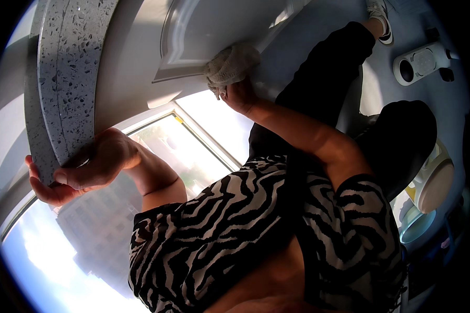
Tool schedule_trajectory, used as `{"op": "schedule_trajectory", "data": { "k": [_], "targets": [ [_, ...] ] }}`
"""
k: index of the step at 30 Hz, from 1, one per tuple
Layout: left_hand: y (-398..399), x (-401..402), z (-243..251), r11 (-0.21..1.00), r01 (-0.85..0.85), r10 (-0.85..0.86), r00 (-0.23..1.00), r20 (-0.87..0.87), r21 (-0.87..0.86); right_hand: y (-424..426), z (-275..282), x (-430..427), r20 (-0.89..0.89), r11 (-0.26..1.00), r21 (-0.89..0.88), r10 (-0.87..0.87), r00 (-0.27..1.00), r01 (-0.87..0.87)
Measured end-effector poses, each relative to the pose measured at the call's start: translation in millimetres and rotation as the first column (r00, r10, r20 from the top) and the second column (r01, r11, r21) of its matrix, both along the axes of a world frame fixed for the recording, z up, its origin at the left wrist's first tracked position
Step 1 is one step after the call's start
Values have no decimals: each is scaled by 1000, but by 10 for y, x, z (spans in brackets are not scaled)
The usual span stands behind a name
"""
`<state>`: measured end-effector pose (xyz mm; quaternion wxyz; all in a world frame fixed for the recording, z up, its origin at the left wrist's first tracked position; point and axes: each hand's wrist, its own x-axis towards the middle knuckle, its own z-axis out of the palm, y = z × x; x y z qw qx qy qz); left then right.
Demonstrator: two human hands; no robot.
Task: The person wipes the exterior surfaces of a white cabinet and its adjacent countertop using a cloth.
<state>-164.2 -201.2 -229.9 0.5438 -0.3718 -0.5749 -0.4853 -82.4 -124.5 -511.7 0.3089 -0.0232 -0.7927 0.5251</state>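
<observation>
My left hand (90, 168) is curled around the end of a speckled grey stone slab (72, 66), thumb on one face and fingers under the other. My right hand (241, 96) holds a bunched, light-coloured terry cloth (232, 64). The cloth lies against the lower part of a white panelled cabinet door (219, 29), beside its raised moulding. Part of the right hand's fingers is hidden by the cloth and shadow.
Behind my arms is a bright window (180, 144). My bent legs in black trousers (321, 74) take up the middle right. A white device with a round dark opening (421, 63) lies on the floor, and a pale blue basin (418, 227) stands at lower right.
</observation>
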Motion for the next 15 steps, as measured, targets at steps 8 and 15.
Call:
{"op": "schedule_trajectory", "data": {
  "k": [8,15],
  "targets": [
    [71,-32,-23,999,40,-39,997,-62,19,-113,-785,-177,292,864,-99,-449,845,494],
    [8,-43,38,992,-97,82,982,-168,-85,15,-1438,-512,590,565,-539,-276,759,625]
  ]
}}
